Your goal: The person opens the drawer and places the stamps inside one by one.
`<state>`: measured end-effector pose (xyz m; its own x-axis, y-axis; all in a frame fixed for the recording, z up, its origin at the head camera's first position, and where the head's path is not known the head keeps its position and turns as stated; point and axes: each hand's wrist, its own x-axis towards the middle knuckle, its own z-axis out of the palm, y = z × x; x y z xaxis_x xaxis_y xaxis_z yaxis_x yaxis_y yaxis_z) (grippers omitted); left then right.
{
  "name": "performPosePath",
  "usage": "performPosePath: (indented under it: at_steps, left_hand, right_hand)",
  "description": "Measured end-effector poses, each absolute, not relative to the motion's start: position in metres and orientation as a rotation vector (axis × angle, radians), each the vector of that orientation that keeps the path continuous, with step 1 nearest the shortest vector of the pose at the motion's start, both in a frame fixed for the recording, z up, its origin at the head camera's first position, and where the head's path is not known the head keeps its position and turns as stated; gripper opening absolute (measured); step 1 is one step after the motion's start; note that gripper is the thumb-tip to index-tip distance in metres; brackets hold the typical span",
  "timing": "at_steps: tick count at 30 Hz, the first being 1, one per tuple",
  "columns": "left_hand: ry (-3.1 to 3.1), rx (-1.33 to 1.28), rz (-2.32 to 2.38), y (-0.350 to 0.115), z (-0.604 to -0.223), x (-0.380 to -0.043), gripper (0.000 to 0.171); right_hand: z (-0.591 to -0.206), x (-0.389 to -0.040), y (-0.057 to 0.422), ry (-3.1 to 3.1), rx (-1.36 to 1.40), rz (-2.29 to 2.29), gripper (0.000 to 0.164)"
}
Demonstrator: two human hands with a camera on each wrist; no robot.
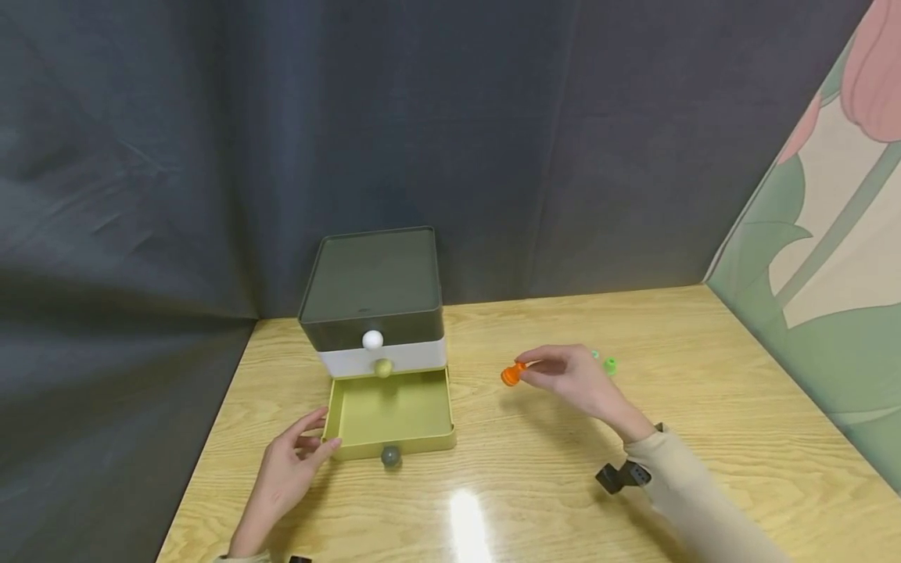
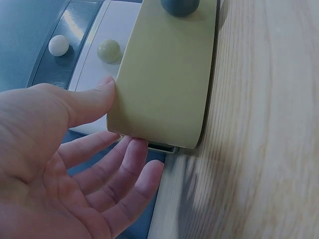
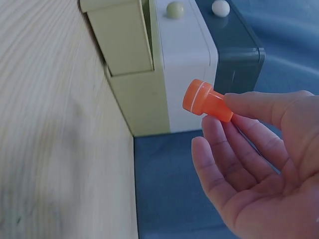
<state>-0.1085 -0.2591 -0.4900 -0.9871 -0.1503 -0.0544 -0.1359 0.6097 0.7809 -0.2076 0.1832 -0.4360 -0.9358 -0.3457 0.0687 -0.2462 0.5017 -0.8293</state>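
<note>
A small orange stamp-shaped piece [image 3: 202, 98] has a wide round end with a pale line and a narrower stem. My right hand [image 1: 570, 379] pinches the stem between thumb and fingers, above the table right of the drawer unit. The yellow-green bottom drawer [image 1: 394, 410] is pulled out, its inside bare, with a dark round knob [image 1: 390, 456] on its front. My left hand [image 1: 288, 469] holds the drawer's front left corner. In the left wrist view its thumb lies at the upper edge, and fingertips [image 2: 137, 145] touch the side.
Above the drawer sit a white tier [image 1: 415, 358] with a yellow-green knob and a dark top tier [image 1: 380, 274] with a white knob. Small green pieces [image 1: 611, 365] lie on the wooden table [image 1: 704, 375] behind my right hand. A dark curtain [image 1: 493, 156] hangs behind.
</note>
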Motion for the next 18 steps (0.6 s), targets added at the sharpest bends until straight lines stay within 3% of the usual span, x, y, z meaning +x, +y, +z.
performPosePath:
  at_steps: [18]
  left_hand:
    - [-2.804,0.219,-1.362,-0.259,-0.489,-0.106,0.058]
  right_hand:
    - [-0.416,-0.210,0.120,2.474,-0.694,-1.479,0.023]
